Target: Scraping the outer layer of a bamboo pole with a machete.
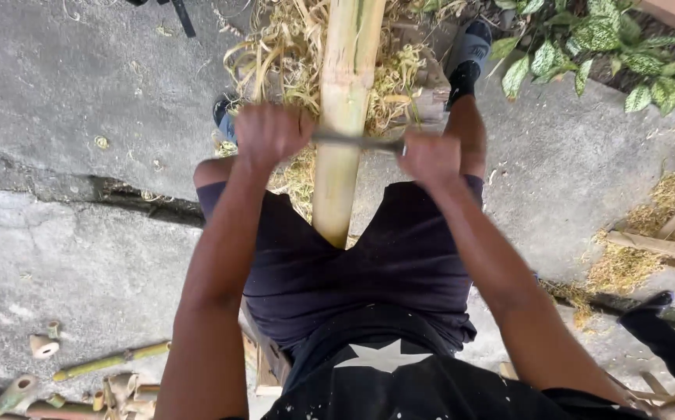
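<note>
A thick bamboo pole (343, 117) runs from between the person's knees away toward the top of the view, and it is pale yellow with some green streaks. A metal blade (357, 142) lies across the pole. The left hand (271, 132) is just left of the pole, with its fingers closed tight around one end of the blade. The right hand (429, 155) is just right of the pole, and its fingers are closed around the other end in the same way. A heap of dry shavings (291, 54) lies around the far part of the pole, on the concrete floor (65, 93). Both feet stand beside the pole, one on each side. Short bamboo pieces (80, 373) lie well left of the pole, near the bottom edge. Green spotted leaves (610, 47) grow far right of the pole. Some wooden slats (664, 241) lie to the right, below the leaves.
</note>
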